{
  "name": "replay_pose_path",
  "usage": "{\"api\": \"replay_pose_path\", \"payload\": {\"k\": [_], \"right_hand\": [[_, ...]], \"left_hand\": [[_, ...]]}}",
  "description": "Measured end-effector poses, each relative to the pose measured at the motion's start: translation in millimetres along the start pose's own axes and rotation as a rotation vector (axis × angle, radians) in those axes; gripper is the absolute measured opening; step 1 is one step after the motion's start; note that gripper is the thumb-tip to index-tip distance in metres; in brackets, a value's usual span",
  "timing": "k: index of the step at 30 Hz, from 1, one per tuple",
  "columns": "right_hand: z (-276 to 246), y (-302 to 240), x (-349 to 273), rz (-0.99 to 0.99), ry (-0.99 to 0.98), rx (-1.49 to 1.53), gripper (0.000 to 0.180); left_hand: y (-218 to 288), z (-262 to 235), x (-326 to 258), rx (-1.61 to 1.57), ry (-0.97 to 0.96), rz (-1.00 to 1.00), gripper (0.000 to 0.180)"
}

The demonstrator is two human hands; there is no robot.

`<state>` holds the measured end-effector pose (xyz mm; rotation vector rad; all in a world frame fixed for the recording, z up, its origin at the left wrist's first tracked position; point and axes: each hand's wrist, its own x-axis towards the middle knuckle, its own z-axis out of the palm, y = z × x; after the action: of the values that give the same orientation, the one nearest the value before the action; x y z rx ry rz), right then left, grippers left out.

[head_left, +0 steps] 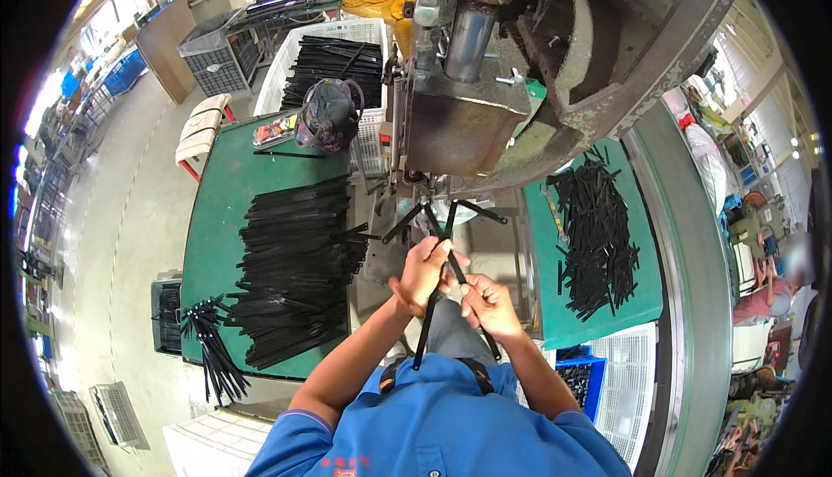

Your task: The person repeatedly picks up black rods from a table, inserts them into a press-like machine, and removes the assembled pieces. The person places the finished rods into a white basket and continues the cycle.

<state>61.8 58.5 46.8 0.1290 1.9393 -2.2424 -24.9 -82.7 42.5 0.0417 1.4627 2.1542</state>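
In front of my body, just below the press head, I hold a linkage of flat black bars that cross each other. My left hand is closed around it near the crossing, the thumb pressed on a bar. Lower and to the right, my right hand pinches one of the bars. Shorter black arms spread from the far end of the linkage beneath the press. The lower bar ends reach down toward my shirt. Whether a rivet joins the crossing is hidden by my fingers.
Long black bars lie piled on the green table at left, with a bundle at its corner. A patterned bag sits behind. Short black strips cover the right table. A blue bin stands below it.
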Motion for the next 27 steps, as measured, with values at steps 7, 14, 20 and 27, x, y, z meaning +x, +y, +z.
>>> {"api": "replay_pose_path", "payload": {"k": [7,14,20,27], "right_hand": [[37,56,18,-0.455,-0.034,-0.716,0.031],[37,29,17,-0.289,-0.462,-0.554,0.028],[-4,76,55,-0.072,-0.490,-0.585,0.016],[120,130,132,-0.691,-0.781,-1.076,0.035]], "left_hand": [[-43,-48,-33,0.340,0.214,0.148,0.041],[-38,-113,-130,-0.525,0.308,0.414,0.040],[-24,-109,-196,-0.503,0.566,0.559,0.036],[-32,-104,-264,-0.494,0.784,0.600,0.037]]}}
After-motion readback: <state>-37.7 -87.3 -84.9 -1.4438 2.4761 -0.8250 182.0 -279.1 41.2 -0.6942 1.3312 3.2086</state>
